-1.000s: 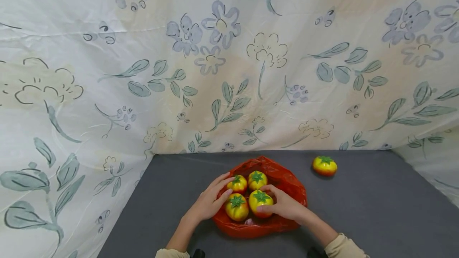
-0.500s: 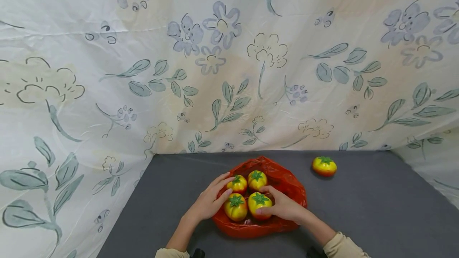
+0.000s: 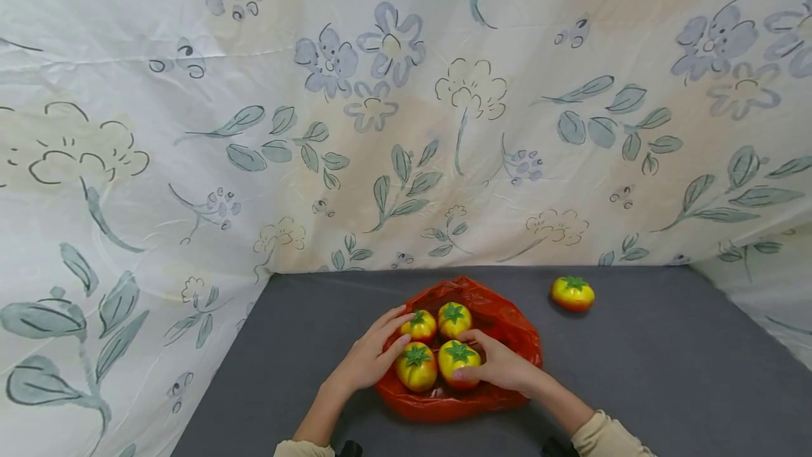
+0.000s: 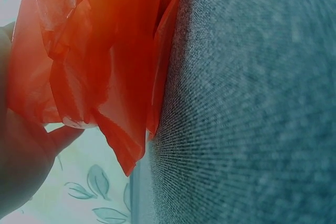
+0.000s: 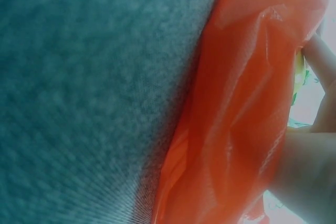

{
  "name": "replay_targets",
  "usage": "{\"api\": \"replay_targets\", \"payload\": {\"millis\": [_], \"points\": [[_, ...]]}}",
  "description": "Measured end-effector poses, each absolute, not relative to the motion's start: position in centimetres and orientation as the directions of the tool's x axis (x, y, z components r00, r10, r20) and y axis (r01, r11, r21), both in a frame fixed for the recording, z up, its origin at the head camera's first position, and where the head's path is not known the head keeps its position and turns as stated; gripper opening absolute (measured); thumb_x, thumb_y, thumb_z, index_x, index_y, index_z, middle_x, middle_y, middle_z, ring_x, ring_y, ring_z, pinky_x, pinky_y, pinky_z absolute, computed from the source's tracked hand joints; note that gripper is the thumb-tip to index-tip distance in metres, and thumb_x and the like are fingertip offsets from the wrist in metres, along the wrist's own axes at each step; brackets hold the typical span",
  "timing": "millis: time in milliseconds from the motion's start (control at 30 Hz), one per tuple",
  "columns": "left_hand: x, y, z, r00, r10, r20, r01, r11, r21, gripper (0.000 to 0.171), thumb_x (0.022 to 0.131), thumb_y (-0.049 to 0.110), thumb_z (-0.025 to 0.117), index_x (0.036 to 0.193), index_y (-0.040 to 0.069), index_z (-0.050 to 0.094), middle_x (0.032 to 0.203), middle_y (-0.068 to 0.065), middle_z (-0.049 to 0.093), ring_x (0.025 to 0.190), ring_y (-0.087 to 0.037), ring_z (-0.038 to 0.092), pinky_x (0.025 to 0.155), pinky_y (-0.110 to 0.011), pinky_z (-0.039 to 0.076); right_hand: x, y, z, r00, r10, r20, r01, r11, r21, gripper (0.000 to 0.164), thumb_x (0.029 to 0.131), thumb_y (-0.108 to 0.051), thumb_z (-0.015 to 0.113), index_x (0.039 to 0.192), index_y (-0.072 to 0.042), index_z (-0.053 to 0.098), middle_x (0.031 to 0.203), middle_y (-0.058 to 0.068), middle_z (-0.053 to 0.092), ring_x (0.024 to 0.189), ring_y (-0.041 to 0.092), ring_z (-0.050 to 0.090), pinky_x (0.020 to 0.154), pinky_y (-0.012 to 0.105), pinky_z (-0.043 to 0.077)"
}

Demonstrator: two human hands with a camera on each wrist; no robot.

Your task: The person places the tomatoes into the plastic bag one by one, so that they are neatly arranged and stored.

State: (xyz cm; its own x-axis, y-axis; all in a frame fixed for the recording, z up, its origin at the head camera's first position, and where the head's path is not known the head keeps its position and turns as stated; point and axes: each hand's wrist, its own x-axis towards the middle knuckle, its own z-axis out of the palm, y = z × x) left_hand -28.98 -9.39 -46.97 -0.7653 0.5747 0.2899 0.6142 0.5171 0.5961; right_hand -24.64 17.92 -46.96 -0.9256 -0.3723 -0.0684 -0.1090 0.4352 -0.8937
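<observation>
In the head view a red plastic bag (image 3: 431,411) lies spread open on the dark tabletop, several yellow-and-red tomatoes with green leafy tops inside it. My right hand (image 3: 501,365) reaches over the bag's right side and pinches the near-right tomato (image 3: 462,355) between thumb and fingers. At the bag's left side my left hand (image 3: 368,358) holds the rim, its thumb close to the far-left tomato (image 3: 421,328). Beside these sit a near-left tomato (image 3: 417,369) and a far-right one. Both wrist views show mainly the bag's crumpled outer wall (image 4: 105,51), so the fingertips are partly hidden there.
A single tomato (image 3: 573,295) lies on the tabletop (image 3: 634,365) outside the bag, at the back right. Flower-patterned cloth (image 3: 406,125) hangs along the back and the sides.
The near-right tomato, with my right fingers on it, has shifted slightly left and down toward the near-left one, then stayed there. My left hand has hardly moved.
</observation>
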Motion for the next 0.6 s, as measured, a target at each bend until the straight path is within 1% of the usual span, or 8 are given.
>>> {"api": "replay_targets", "payload": {"millis": [100, 333, 500, 600], "points": [[-28.9, -9.4, -46.9, -0.768, 0.571, 0.288, 0.611, 0.520, 0.597, 0.048, 0.099, 0.042, 0.045, 0.141, 0.020, 0.048, 0.151, -0.001, 0.033, 0.135, -0.027, 0.033, 0.100, -0.061, 0.032, -24.6, 18.0, -47.0, -0.923, -0.379, -0.065, -0.113, 0.427, -0.897, 0.065, 0.083, -0.031, 0.075, 0.132, -0.001, 0.043, 0.117, 0.009, 0.054, 0.104, 0.024, 0.052, 0.090, 0.042, 0.045], [-29.2, -9.5, -47.0, -0.769, 0.571, 0.288, 0.609, 0.517, 0.602, 0.046, 0.099, 0.040, 0.047, 0.141, 0.021, 0.048, 0.151, -0.001, 0.033, 0.135, -0.027, 0.032, 0.100, -0.061, 0.032, -24.8, 18.3, -46.8, -0.925, -0.375, -0.062, -0.117, 0.435, -0.893, 0.065, 0.084, -0.032, 0.073, 0.133, -0.001, 0.044, 0.124, 0.013, 0.052, 0.113, 0.030, 0.049, 0.094, 0.048, 0.041], [-29.3, -9.6, -46.9, -0.766, 0.572, 0.293, 0.614, 0.517, 0.596, 0.047, 0.099, 0.040, 0.047, 0.141, 0.020, 0.048, 0.151, -0.001, 0.033, 0.136, -0.026, 0.032, 0.100, -0.061, 0.031, -24.9, 19.0, -45.9, -0.932, -0.352, -0.084, -0.083, 0.435, -0.896, 0.061, 0.087, -0.034, 0.070, 0.133, -0.003, 0.044, 0.122, 0.013, 0.052, 0.112, 0.031, 0.050, 0.092, 0.047, 0.044], [-29.4, -9.5, -46.8, -0.764, 0.575, 0.293, 0.616, 0.514, 0.597, 0.046, 0.099, 0.039, 0.047, 0.141, 0.020, 0.048, 0.151, -0.001, 0.033, 0.136, -0.027, 0.032, 0.100, -0.061, 0.031, -25.1, 19.7, -45.2, -0.936, -0.338, -0.102, -0.043, 0.398, -0.917, 0.061, 0.090, -0.034, 0.067, 0.136, -0.002, 0.043, 0.123, 0.015, 0.051, 0.109, 0.030, 0.052, 0.090, 0.045, 0.046]]}}
